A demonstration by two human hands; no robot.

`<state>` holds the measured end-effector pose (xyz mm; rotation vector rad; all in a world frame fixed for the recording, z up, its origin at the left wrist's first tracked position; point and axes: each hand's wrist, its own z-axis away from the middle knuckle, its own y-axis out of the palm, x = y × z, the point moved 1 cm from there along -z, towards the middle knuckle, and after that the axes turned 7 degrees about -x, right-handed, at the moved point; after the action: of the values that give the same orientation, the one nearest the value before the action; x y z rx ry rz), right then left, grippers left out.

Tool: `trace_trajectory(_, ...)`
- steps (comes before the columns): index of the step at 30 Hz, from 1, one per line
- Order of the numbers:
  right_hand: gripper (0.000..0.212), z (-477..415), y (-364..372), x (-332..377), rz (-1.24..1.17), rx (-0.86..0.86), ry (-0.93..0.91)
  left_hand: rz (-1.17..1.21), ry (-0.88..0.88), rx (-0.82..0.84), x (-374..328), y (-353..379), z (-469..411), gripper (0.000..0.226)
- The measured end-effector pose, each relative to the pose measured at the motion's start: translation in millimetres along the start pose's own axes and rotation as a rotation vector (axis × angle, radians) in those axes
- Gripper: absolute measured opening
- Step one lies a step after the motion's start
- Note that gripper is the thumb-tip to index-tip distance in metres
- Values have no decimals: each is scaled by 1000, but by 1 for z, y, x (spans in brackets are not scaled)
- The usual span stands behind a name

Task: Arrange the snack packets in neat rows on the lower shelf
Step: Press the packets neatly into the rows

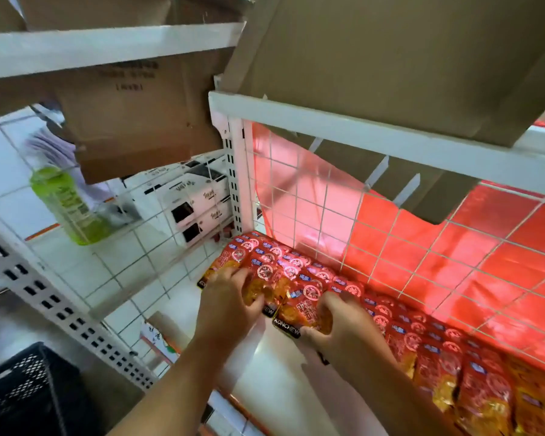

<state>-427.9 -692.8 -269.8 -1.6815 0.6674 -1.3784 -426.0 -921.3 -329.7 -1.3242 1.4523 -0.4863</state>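
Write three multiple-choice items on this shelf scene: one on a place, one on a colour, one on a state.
1. The bottle is:
A. left of the packets
B. atop the packets
C. right of the packets

2. The packets are mainly:
A. blue
B. red
C. white

3. The left hand and right hand:
A. hang idle
B. press flat
C. grip packets

Key:
1 A, it shows far left of the row.
2 B, red wrappers fill the row.
3 C, both curl round packets.

L hand (230, 297) & R hand (343, 322): bare, w/ bare forearms.
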Motion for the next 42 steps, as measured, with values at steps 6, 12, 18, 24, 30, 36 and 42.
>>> trace_trajectory(6,38,-14,16,17,15,13,130,-16,143,-85,22,18,-28,55)
trace_trajectory(12,39,-21,32,39,37,-21,191,-82,231,-17,31,22,-39,54)
trace_trajectory(18,46,-25,47,52,87,-122,195,-54,285,2,45,26,-39,54)
trace_trajectory(24,45,-27,59,60,137,-197,202,-19,344,-21,52,25,-37,52)
trace_trajectory(30,48,-38,77,70,173,-165,344,76,367,-50,59,27,-40,48)
trace_trajectory(36,43,-61,89,83,102,-173,443,97,434,-110,78,29,-45,39)
trace_trajectory(42,52,-77,94,84,132,-42,558,13,437,-28,76,31,-47,39)
